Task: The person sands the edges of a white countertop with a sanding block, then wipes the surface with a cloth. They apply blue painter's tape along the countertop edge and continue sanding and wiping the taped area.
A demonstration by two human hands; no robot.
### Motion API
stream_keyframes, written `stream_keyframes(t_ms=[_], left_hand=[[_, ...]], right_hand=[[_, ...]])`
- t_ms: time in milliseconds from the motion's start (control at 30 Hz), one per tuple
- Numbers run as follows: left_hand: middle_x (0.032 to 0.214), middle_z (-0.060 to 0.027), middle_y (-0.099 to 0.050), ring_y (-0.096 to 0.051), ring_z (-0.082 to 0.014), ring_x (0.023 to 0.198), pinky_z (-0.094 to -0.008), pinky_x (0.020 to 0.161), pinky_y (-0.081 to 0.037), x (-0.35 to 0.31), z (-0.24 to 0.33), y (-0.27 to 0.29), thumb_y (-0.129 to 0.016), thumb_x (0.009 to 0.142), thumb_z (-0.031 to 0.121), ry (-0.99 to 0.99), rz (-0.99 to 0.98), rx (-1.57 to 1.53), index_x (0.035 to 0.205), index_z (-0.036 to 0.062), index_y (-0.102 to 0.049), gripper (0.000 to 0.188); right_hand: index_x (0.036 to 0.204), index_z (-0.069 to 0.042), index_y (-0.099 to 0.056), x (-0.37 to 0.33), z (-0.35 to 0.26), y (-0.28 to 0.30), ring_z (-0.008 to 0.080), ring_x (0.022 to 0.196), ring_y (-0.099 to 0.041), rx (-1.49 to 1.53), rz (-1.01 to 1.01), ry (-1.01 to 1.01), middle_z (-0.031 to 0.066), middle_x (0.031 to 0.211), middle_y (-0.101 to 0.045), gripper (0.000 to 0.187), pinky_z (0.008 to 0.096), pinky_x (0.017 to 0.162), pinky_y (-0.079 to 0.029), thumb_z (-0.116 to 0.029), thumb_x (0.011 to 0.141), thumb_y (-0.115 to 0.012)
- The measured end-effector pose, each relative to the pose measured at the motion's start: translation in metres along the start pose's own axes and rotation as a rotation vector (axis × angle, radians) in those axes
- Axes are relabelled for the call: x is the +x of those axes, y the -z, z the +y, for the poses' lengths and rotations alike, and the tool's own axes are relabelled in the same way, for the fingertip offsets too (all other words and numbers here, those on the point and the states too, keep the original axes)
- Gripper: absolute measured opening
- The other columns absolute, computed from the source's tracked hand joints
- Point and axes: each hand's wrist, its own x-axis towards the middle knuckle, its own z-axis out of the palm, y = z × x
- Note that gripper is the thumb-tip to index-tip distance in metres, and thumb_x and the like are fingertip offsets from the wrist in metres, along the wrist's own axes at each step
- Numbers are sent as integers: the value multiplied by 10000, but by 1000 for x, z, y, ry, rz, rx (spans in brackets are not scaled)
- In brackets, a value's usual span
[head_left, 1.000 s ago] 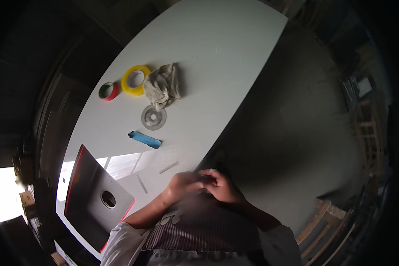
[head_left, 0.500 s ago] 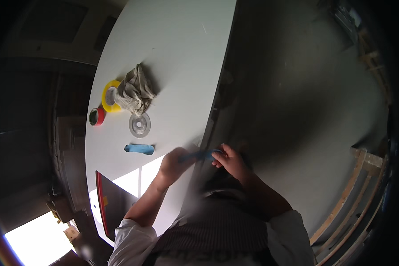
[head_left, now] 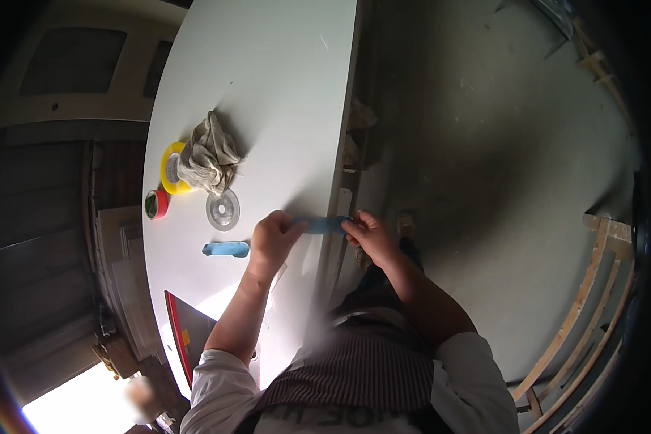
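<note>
Clock read from the held strip: left hand (head_left: 273,240) just beside at 9, right hand (head_left: 369,235) just beside at 3. Blue strip (head_left: 324,226) runs level between the two, over the front edge of the white table (head_left: 275,94). Left hand's thumb and fingers closed on its near-9 end; right hand's thumb and fingertips pinch the other end, which looks darker and bunched. Whether the strip touches the table edge, cannot tell. Second strip (head_left: 226,249), also blue, lies on the table a little below 9, beyond the left hand. Disc (head_left: 223,210), grey, round, with a centre hole, flat on the table slightly above 9. Cloth (head_left: 211,155), grey and crumpled, at 10, its lower end close against the disc. Yellow roll (head_left: 170,170) between 9 and 10, partly covered by the cloth in this view. Red roll (head_left: 156,205) near 9, farthest out of that group, close to the table's far rim. Dark red-edged piece (head_left: 198,324) at 8, partly hidden by the left forearm. Striped apron (head_left: 347,362) at 6. Grey floor (head_left: 470,173) at 2; wooden rack (head_left: 579,318) between 3 and 4, well apart.
</note>
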Motion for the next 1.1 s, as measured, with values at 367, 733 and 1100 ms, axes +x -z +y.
stream_keyframes(t_ms=[367, 733, 1100], left_hand=[[748, -111, -617, -587, -355, 737, -472, 657, -484, 18, -3, -14, -620, 881, 177, -560, 349, 734, 753, 99, -528, 175], [738, -91, -575, -551, -333, 731, -461, 659, -454, 37, -7, 0, -642, 843, 138, -710, 343, 813, 720, 97, -515, 181], [751, -77, -610, -583, -304, 714, -432, 688, -492, 52, -8, 7, -601, 860, 127, -638, 336, 767, 722, 124, -573, 141]], right_hand=[[883, -59, -608, 14, 5, -10, 64, 586, -506, -103, 70, -31, -2, 701, -570, 187, 234, 525, -419, -235, 901, -668], [884, -59, -616, 7, -19, -19, 82, 558, -499, -48, 132, -108, -1, 712, -568, 231, 253, 483, -411, -279, 860, -682], [821, -90, -593, 26, -25, -12, 73, 582, -436, 7, 66, -117, -17, 700, -513, 208, 221, 479, -344, -259, 871, -704]])
